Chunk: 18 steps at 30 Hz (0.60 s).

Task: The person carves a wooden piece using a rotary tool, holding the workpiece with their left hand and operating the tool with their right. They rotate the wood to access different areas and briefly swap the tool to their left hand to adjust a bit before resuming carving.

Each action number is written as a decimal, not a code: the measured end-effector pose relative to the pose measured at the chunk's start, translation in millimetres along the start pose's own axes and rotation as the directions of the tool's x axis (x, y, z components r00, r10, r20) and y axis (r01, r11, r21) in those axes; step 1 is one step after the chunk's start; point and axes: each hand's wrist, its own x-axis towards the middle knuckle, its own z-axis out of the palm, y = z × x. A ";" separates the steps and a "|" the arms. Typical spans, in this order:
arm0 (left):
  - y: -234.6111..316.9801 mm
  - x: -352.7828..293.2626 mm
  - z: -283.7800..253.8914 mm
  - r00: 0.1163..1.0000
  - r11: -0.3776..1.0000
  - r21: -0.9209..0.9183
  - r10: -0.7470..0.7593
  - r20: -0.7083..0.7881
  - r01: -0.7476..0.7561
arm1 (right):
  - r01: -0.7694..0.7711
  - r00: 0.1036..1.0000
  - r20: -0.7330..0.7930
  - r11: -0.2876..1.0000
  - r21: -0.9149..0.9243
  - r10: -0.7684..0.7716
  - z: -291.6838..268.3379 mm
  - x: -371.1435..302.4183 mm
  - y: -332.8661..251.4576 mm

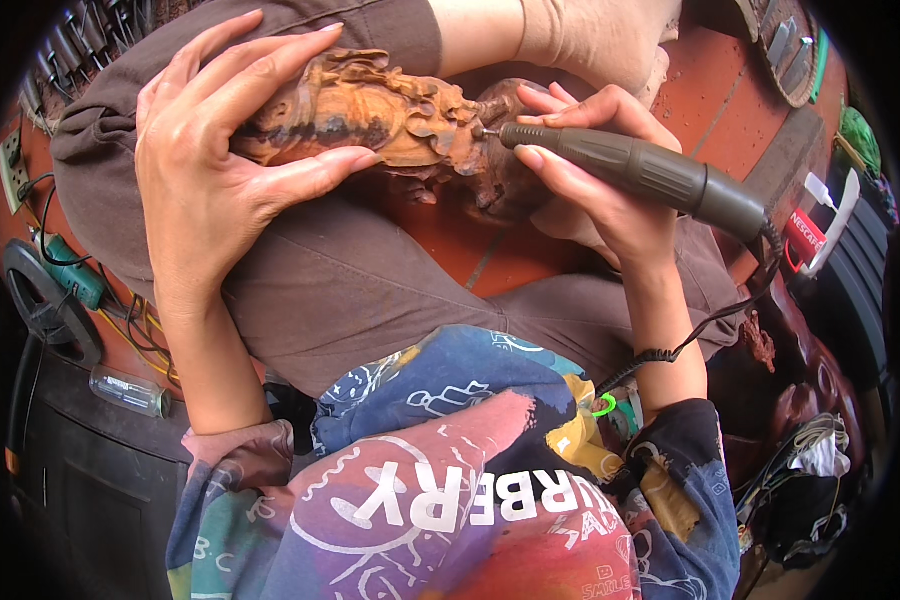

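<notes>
A carved wooden figure (375, 112), orange-brown with dark patches and deep relief, lies across my lap. My left hand (215, 140) wraps round its left end, thumb below and fingers above. In my right hand (610, 150) is a dark olive rotary tool (635, 172), pinched near its nose by thumb and fingers. Its thin metal bit meets or nearly meets the carving near the right end; contact is too small to tell. A dark cord (695, 335) runs from the tool's back end down beside my right forearm. A darker, rounded wooden part (505, 185) lies behind the bit.
Several chisels (70, 45) stand at the upper left. A green power tool (73, 270), a black wheel (50, 305) and a clear bottle (130, 391) are at left. A basket (785, 50) holds blades at the upper right. Wood chips dot the red tile floor (705, 85).
</notes>
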 end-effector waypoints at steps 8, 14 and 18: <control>-1.3 0.7 0.8 1.000 1.000 -0.028 0.006 -0.005 -0.006 | -0.030 1.000 -0.003 1.000 -0.001 0.030 3.0 -0.1 -4.3; -2.0 -0.6 2.1 1.000 1.000 -0.013 0.015 -0.011 -0.015 | 0.003 1.000 -0.024 0.993 0.122 0.000 -2.3 -1.6 4.1; -1.7 0.4 -0.1 1.000 0.999 -0.024 0.025 -0.008 -0.025 | 0.088 0.983 -0.182 0.887 0.454 -0.005 -9.5 -12.9 -4.4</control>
